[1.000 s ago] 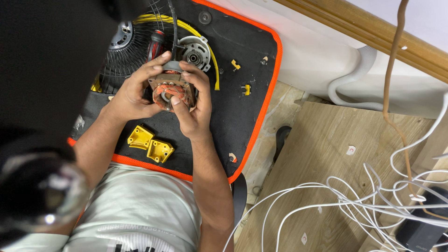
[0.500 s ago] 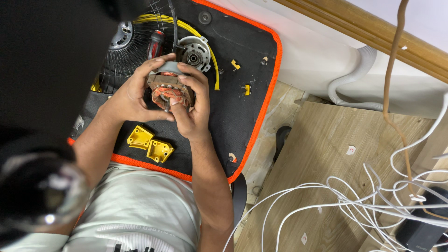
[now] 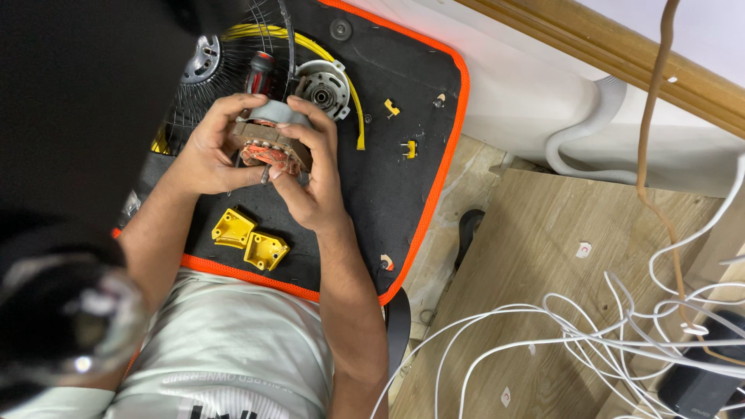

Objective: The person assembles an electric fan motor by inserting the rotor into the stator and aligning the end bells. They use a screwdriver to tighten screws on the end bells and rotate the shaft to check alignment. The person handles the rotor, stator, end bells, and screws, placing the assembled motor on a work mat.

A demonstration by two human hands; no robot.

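Observation:
Both my hands hold a small electric motor [image 3: 268, 140] with copper windings and a grey metal casing, over a black mat [image 3: 403, 202] with an orange border. My left hand [image 3: 203, 151] grips the motor's left side. Around its right side and front wraps my right hand [image 3: 310, 182], fingers over the top. Behind the motor lie a round silver motor cover [image 3: 322, 84], a red-handled screwdriver [image 3: 258, 71] and a black wire fan grille [image 3: 206, 77].
Two yellow plastic blocks [image 3: 250, 239] lie on the mat near my lap. Small yellow clips [image 3: 392, 109] and screws are scattered on the mat's right part. White cables [image 3: 590, 326] sprawl over a wooden board [image 3: 543, 256] at right.
I have turned the motor in my hands so its grey casing faces up more. My fingers have shifted around it; everything else stays put.

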